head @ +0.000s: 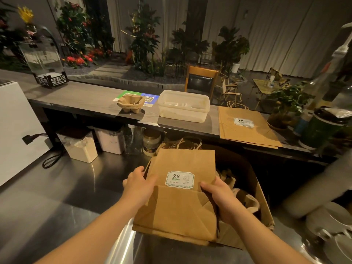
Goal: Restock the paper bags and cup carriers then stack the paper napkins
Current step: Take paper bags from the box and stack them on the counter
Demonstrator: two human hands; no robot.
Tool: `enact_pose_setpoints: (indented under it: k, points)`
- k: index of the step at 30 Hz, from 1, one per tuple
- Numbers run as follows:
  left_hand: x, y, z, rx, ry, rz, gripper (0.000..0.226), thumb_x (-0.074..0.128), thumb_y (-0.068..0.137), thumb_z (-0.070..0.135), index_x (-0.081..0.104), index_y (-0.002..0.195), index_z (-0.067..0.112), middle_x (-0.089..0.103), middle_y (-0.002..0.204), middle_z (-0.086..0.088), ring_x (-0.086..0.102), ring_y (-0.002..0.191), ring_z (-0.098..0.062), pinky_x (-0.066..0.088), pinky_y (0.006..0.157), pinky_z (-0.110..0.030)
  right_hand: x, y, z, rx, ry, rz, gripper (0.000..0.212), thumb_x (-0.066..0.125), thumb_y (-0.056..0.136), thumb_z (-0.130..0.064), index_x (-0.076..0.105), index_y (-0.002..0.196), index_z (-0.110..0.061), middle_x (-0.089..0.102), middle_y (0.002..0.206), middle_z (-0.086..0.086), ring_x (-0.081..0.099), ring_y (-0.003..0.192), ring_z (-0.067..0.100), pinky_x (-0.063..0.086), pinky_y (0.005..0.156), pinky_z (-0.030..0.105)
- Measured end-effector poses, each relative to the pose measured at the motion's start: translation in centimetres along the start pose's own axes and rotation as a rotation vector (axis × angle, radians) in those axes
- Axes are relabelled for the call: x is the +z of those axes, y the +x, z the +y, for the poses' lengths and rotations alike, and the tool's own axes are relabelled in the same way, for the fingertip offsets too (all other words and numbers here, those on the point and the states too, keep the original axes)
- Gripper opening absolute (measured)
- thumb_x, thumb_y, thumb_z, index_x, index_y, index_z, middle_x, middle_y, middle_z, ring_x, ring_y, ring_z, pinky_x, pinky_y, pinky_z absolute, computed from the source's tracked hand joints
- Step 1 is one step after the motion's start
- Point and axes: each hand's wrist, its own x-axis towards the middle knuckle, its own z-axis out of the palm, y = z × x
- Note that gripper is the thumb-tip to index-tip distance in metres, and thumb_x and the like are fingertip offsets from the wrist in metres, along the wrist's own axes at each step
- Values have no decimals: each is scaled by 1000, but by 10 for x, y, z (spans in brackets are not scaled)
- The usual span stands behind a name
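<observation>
A stack of flat brown paper bags [179, 206] with a white "9.9" label is held above an open cardboard box [264, 202]. My left hand [138, 184] grips the stack's left edge and my right hand [219, 197] grips its right edge. Twine handles stick up behind the stack. More cup carriers lie inside the box at the right. On the raised counter [85, 100] sit a pulp cup carrier [131, 103], a translucent plastic tub [183, 105] and a flat pile of paper bags [245, 124].
A steel worktop [66, 187] lies below the counter, with plastic canisters [80, 145] and a jar [151, 141] tucked underneath. A white appliance [17, 130] with a black cable stands left. Bottles and a potted plant [285, 109] crowd the right; plates [331, 225] sit lower right.
</observation>
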Motion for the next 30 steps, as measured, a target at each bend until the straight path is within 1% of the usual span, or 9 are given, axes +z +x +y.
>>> enact_pose_setpoints:
  k: [5,9,13,16,19,22,26,28,30]
  points:
    - [-2,-3,10,-112,-391,-172,80,58,97,61,22,162,31,54,147,-2,58,128,-30,48,109,-56,-18,-11,0,-45,46,-102,33,62,100,-20,55,132,-27,75,118,6,72,107,31,54,101,55]
    - [2,-10,13,-82,-571,-253,78,67,87,62,43,154,29,72,126,3,67,119,-26,50,108,-54,-28,-17,3,-77,-85,-67,32,63,98,-18,57,126,-30,73,117,5,69,109,31,57,97,52]
    - [13,-24,21,36,-604,-307,48,61,101,42,42,145,43,70,128,7,68,117,-22,54,103,-55,-31,-19,4,-111,-105,25,35,69,96,-33,55,128,-32,74,114,-3,70,106,20,58,95,48]
    - [18,-27,28,81,-666,-340,51,65,99,36,43,144,46,72,126,5,67,119,-25,52,105,-58,-35,-22,0,-136,-81,115,41,72,90,-45,56,126,-32,75,111,-5,72,103,18,60,93,47]
    - [21,-27,39,111,-666,-424,64,71,88,39,44,145,39,75,121,5,68,119,-26,51,106,-57,-47,-26,-5,-163,-18,118,38,72,92,-38,57,125,-27,77,106,-2,74,99,20,60,92,49]
    - [25,-24,55,141,-599,-419,68,73,86,36,43,147,38,75,122,7,70,115,-22,55,100,-52,-56,-28,-10,-192,16,117,35,71,93,-34,57,124,-26,77,105,-1,75,96,19,62,86,45]
    - [33,-15,79,169,-590,-366,46,70,96,26,52,137,40,76,118,9,70,114,-23,55,100,-58,-71,-28,-18,-215,21,120,47,75,88,-40,53,129,-31,75,112,-2,74,101,20,62,87,45]
    - [37,-11,93,193,-589,-360,40,69,97,24,55,130,43,76,117,10,70,114,-22,56,99,-56,-82,-28,-18,-217,-6,121,51,76,84,-45,52,128,-37,74,113,-8,73,102,17,62,87,42]
    - [40,-7,106,216,-597,-350,38,68,97,22,56,126,44,76,117,11,70,114,-20,57,96,-50,-91,-29,-16,-220,-23,125,43,72,88,-44,51,126,-42,74,105,-14,73,99,13,60,88,40]
